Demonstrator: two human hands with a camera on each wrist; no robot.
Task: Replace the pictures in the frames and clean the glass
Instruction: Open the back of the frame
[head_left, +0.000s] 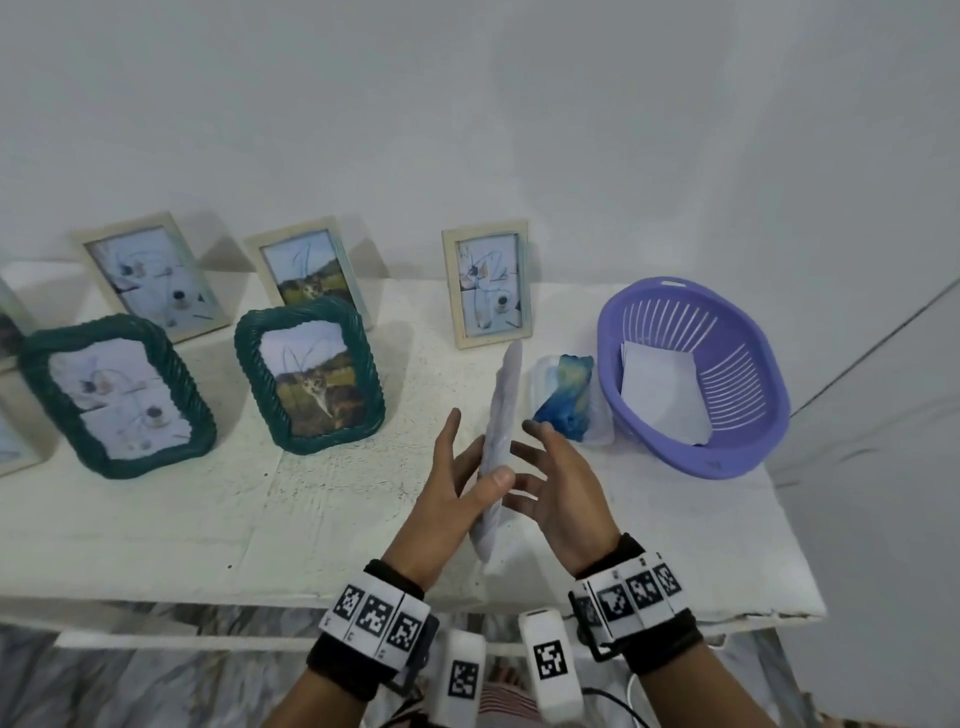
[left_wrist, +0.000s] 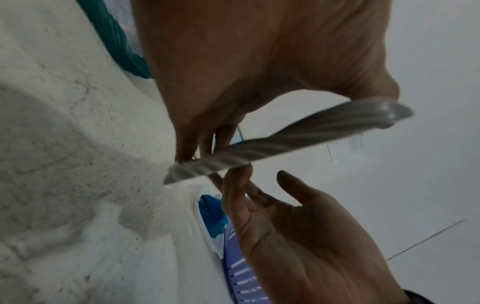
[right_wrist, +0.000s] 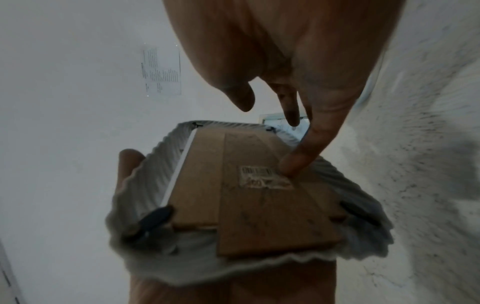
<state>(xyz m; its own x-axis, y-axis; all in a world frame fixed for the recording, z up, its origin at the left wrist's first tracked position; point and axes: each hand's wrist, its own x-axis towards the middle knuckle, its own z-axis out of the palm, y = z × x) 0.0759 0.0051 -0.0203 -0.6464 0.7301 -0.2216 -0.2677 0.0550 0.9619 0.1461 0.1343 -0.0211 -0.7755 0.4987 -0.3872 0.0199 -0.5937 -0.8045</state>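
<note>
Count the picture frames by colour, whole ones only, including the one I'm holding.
Green frames: 2
Cream frames: 3
Grey frame, held: 1
Total: 6

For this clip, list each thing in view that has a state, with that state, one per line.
White frame: held on edge, off the table, cardboard back toward the right hand.
Left hand: thumb and fingers grip the white frame.
Right hand: open, one fingertip on the frame's back.
Green frames: standing, pictures in.
Purple basket: holds white paper.
Blue cloth: crumpled, untouched.
</note>
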